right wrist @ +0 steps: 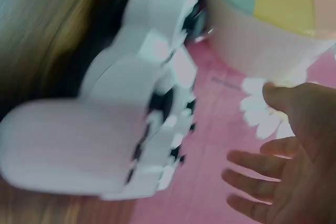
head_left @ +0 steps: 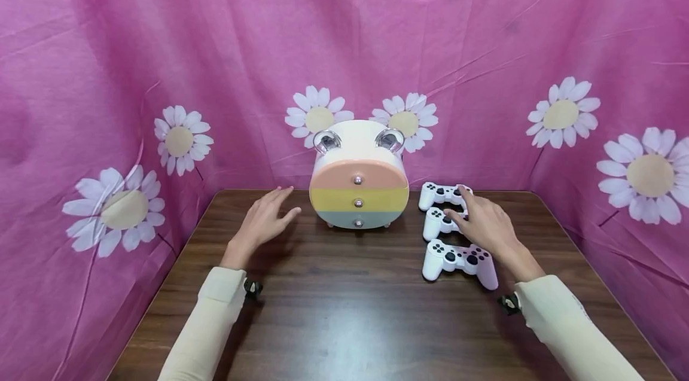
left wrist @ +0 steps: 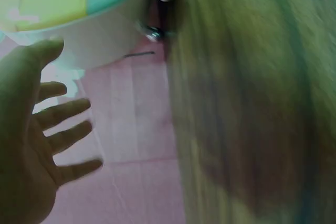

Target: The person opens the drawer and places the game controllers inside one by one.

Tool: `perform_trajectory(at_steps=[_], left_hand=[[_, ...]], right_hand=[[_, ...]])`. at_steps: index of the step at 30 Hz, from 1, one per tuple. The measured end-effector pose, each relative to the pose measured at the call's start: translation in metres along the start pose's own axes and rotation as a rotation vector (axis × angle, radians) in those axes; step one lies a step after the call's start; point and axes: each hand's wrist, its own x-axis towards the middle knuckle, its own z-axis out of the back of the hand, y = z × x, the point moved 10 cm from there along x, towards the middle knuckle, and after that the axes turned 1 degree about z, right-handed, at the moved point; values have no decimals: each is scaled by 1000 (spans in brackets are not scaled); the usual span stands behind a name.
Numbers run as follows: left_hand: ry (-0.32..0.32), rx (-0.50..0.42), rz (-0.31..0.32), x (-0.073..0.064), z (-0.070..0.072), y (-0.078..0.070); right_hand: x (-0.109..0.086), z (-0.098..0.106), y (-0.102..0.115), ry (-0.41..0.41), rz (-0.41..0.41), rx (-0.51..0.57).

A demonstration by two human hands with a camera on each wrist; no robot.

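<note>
Your two bare hands, in pale sleeves (head_left: pixel 218 294), reach over a dark wood-grain table (head_left: pixel 323 321). Your right hand (head_left: pixel 487 225) hovers above three white dual-stick gamepads, its fingers wide and holding nothing; the right wrist view shows a gap between hand and plastic. The gamepads lie face up toward the table's right edge, in a column: the far gamepad (head_left: pixel 430 198) by the far edge, the middle gamepad (head_left: pixel 435 229) partly hidden by your hand, the near gamepad (head_left: pixel 461 257) slightly askew. Whether the far two touch, you cannot tell.

Your left hand (head_left: pixel 262 222) is toward the table's far left corner, thumb and fingers apart, also holding nothing, near a frog-like three-drawer chest (head_left: pixel 359 191). The chest stands at the middle of the far edge, its peach, yellow and pale green drawer fronts (head_left: pixel 334 200) facing you, each with a metal knob (head_left: pixel 357 180).

It seems best to handle one gamepad at a time. Come down palm level and take it by its body or a grip handle (head_left: pixel 487 276), not by the sticks (head_left: pixel 450 256), which could tilt. Spacing looks tight, so a straight lift should spare the neighbours. Your left palm against the chest's rounded side would likely steady it
</note>
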Motion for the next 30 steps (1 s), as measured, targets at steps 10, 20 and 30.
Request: perform_trajectory(at_steps=[10,20,30], left_hand=[[-224,-270,-65,13,34,-34],[-368,-561,-112,31,65,-56],[-285,-721,-22,57,57,-44]], right_hand=[[6,38,80,-214,103,100],[20,57,160,-358,273,140],[46,41,198,-296,278,76]])
